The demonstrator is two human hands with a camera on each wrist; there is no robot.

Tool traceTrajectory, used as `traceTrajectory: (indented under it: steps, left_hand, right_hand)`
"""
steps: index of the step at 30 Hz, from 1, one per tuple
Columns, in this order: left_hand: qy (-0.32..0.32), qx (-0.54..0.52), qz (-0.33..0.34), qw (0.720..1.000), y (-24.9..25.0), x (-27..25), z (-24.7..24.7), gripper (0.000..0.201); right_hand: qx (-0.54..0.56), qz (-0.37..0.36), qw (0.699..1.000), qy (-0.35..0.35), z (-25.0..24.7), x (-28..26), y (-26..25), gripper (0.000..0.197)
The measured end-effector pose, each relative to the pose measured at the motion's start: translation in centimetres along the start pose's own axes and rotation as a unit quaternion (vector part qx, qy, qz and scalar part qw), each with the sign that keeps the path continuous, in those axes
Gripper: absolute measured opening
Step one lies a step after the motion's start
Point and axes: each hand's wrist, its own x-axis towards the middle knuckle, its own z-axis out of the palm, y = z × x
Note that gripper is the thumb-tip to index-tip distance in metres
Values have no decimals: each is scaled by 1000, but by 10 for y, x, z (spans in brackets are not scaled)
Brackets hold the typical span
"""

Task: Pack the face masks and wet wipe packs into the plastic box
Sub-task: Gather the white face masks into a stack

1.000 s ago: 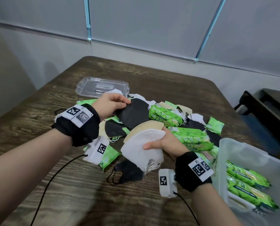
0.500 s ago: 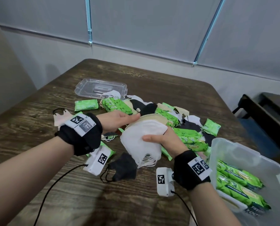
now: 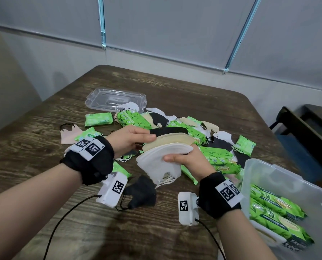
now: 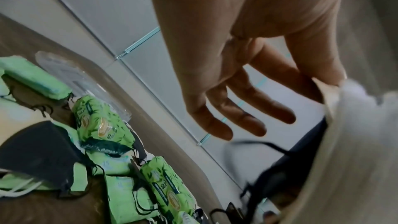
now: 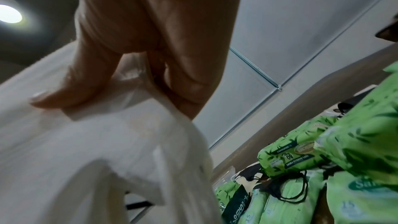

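My right hand grips a fanned stack of face masks above the table, its thumb on the white front mask. Beige masks and a black mask sit behind it. My left hand lies with straight fingers against the stack's far side, thumb at the beige edge. The clear plastic box stands at the right, holding green wet wipe packs. More wipe packs and masks lie piled behind my hands.
The clear lid lies at the back left of the wooden table. A black mask rests in front of the pile, a pink one at the left. Dark furniture stands off the table's right edge.
My left hand carried a black mask from the pile to the far side of the stack and now lies flat against it. The right hand kept holding the stack.
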Motion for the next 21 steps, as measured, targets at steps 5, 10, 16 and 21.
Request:
traceTrajectory:
  steps: [5,10,16,21]
  left_hand:
    - [46,-57,33,997,0,5,-4,14]
    - [60,-66,31,996,0,11,-9,44]
    - [45,-112,-20,992,-4,10,-15,18]
    - [59,-109,-46,991,-5,16,-28,15]
  right_hand:
    - [126,7,992,-6,-2,10,7,63]
    - [178,4,984,21,3,25,12,83]
    - [156,3,987,30,9,36,13,75]
    - [72,17,996,59,14,39,11,44]
